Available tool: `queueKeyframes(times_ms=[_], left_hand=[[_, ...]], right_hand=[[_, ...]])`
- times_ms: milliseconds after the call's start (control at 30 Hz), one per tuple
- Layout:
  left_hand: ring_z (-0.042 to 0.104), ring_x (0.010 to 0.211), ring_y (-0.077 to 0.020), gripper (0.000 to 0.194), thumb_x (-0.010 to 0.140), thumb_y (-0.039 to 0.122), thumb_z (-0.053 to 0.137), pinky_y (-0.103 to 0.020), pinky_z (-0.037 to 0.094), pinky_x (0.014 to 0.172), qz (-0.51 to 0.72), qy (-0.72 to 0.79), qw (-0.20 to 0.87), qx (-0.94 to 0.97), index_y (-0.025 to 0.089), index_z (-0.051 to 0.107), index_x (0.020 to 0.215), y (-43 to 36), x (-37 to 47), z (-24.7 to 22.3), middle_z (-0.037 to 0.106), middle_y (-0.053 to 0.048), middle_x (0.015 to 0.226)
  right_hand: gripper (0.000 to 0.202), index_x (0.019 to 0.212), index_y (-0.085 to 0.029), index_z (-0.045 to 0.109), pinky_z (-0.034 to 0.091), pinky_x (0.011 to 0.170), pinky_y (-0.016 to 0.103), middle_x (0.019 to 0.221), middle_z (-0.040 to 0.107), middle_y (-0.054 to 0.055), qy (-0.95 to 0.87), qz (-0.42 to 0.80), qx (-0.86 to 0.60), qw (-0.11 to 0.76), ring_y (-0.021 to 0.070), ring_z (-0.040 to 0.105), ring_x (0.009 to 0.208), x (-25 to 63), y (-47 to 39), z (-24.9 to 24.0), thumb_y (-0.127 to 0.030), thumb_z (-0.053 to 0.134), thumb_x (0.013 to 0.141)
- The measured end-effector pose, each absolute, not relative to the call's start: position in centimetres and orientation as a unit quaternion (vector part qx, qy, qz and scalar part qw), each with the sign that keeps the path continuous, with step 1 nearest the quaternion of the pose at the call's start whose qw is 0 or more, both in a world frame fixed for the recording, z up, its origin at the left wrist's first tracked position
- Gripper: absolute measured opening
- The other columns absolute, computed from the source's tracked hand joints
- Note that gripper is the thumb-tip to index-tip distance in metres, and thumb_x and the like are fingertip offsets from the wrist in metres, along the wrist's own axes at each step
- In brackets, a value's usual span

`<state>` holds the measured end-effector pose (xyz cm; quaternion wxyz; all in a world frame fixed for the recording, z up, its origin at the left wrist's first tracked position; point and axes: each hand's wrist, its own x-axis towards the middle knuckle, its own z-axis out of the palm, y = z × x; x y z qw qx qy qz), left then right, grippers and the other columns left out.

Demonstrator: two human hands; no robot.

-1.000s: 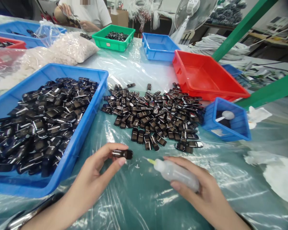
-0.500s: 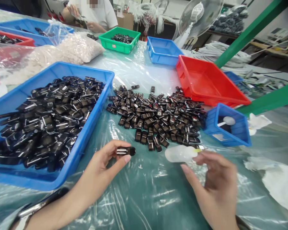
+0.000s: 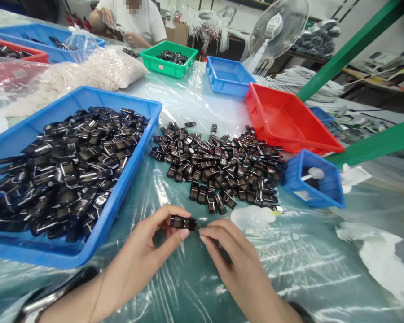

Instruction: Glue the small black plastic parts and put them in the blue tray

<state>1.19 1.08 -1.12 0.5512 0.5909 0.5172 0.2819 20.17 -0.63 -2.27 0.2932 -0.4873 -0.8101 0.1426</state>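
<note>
Head view: left hand (image 3: 151, 244) pinches a glossy black casing (image 3: 183, 223) between thumb and fingers, casing at the fingertips, rounded end pointing right. Right hand (image 3: 237, 262) just beside that end, fingertips drawn in close together; can't tell if they grip anything small. White squeeze bottle (image 3: 251, 218) lies on its side beyond right hand. Casing pile (image 3: 218, 163) farther out, blue tray (image 3: 131, 179) of similar casings left of left hand.
</note>
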Motion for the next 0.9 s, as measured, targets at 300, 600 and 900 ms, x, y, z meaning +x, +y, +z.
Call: queueKeyframes(times_ms=[300,600,900], left_hand=[[0.057,0.09,-0.0248,0.019,0.088,0.033,0.054,-0.042,0.045,0.08,0.279,0.475,0.605,0.575,0.029,0.059,0.106,0.6,1.5,-1.2,0.063,-0.001,0.094],[0.057,0.09,-0.0203,0.016,0.091,0.03,0.056,-0.032,0.045,0.077,0.281,0.43,0.63,0.583,0.03,0.059,0.106,0.4,1.1,-0.5,0.066,0.002,0.095],[0.066,0.084,-0.0175,0.018,0.092,0.021,0.056,-0.026,0.051,0.072,0.317,0.413,0.553,0.65,0.034,0.061,0.104,-0.6,1.4,0.0,0.071,0.005,0.09]], right_hand=[[0.006,0.086,-0.027,0.07,0.049,0.073,0.017,0.076,0.068,-0.005,-0.439,0.654,-0.471,0.398,0.0068,0.064,0.075,20.6,-0.7,-0.8,-0.026,0.064,0.087],[0.005,0.08,-0.023,0.068,0.049,0.067,0.015,0.066,0.07,-0.006,-0.305,0.757,-0.406,0.41,0.0057,0.066,0.066,20.3,-0.9,-0.8,-0.025,0.074,0.08],[0.019,0.081,-0.022,0.06,0.047,0.057,0.022,0.058,0.057,-0.006,-0.344,0.768,-0.399,0.364,0.0077,0.054,0.051,20.0,-1.2,-1.3,-0.039,0.07,0.081]])
